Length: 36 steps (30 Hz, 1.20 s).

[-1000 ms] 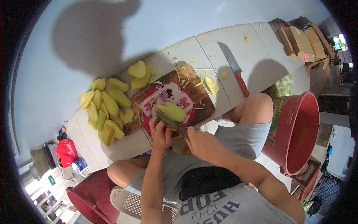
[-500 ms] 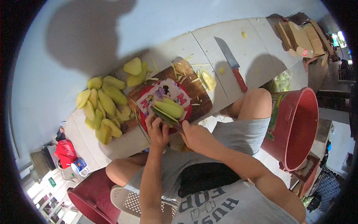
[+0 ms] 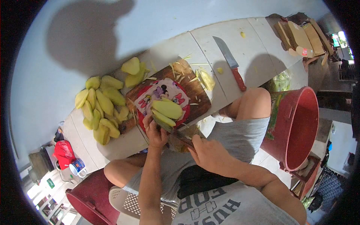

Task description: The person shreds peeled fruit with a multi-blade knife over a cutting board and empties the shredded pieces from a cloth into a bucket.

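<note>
My left hand is closed round the near end of a green mango, whose upper side shows pale flesh. A larger pale peeled mango piece lies just beyond it, over a round red-rimmed plate or mat with cartoon figures. Closed on the dark handle of a knife, my right hand is to the right and nearer my body. The knife's blade points toward the mango; whether it touches cannot be made out. A wooden cutting board lies under the plate.
Several peeled mangoes are heaped left of the board. A large red-handled knife lies on the tiled surface, near a flat mango piece. Red tubs stand at right and lower left. Cardboard lies far right.
My right hand and the knife have moved toward my body and slightly right, away from the mango. The mango has turned in my left hand, showing pale flesh where dark green skin faced up.
</note>
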Available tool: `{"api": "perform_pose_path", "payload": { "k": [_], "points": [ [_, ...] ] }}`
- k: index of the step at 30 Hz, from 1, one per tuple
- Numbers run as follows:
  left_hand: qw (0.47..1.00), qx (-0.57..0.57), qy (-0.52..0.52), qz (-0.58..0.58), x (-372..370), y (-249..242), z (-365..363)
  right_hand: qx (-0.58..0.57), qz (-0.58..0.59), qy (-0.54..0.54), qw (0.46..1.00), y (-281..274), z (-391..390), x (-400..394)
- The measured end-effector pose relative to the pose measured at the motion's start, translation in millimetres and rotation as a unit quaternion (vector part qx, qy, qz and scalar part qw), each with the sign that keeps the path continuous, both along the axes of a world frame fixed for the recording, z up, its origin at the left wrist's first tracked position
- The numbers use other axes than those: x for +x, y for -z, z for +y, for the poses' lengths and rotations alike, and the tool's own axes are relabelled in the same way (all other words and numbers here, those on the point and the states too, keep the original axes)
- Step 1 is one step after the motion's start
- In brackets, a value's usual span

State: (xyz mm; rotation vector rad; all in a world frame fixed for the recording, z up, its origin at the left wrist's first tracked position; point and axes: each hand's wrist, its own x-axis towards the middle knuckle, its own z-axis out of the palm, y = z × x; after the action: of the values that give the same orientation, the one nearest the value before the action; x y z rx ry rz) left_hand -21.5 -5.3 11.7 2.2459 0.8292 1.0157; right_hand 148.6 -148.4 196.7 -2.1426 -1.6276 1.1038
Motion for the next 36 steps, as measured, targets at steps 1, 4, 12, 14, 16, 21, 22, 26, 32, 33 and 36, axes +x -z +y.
{"api": "perform_pose_path", "payload": {
  "k": [1,4,12,14,16,21,22,26,32,33,36],
  "points": [
    [1.000,-0.005,-0.008,-0.018,1,-3,-1,0.011,-0.005,0.003,1.000,4,0,-1],
    [1.000,-0.016,-0.008,-0.011,2,-5,-1,0.021,-0.011,0.009,1.000,13,3,-4],
    [1.000,0.002,-0.029,-0.002,6,-5,2,0.026,-0.002,0.038,0.999,81,23,-9],
    [0.999,0.015,-0.032,-0.010,7,-6,1,0.061,0.015,0.047,0.997,83,23,-6],
    [0.999,0.030,-0.024,-0.007,5,-8,0,0.079,0.011,0.046,0.996,87,21,-2],
    [0.999,-0.020,-0.021,-0.024,8,-10,-1,0.112,0.035,0.062,0.991,72,12,5],
    [0.999,-0.028,-0.020,-0.021,8,-12,-1,0.115,0.042,0.075,0.990,61,9,7],
    [0.999,-0.046,-0.018,0.016,13,-18,-5,0.144,0.062,0.145,0.977,40,-10,20],
    [0.996,0.003,-0.042,0.074,23,-19,-9,0.145,0.090,0.196,0.966,35,-48,43],
    [0.991,0.022,-0.057,0.115,27,-32,-12,0.148,0.091,0.195,0.965,39,-55,46],
    [0.981,0.073,-0.054,0.173,51,-67,-17,0.144,0.066,0.208,0.965,53,-68,51]
  ]
}}
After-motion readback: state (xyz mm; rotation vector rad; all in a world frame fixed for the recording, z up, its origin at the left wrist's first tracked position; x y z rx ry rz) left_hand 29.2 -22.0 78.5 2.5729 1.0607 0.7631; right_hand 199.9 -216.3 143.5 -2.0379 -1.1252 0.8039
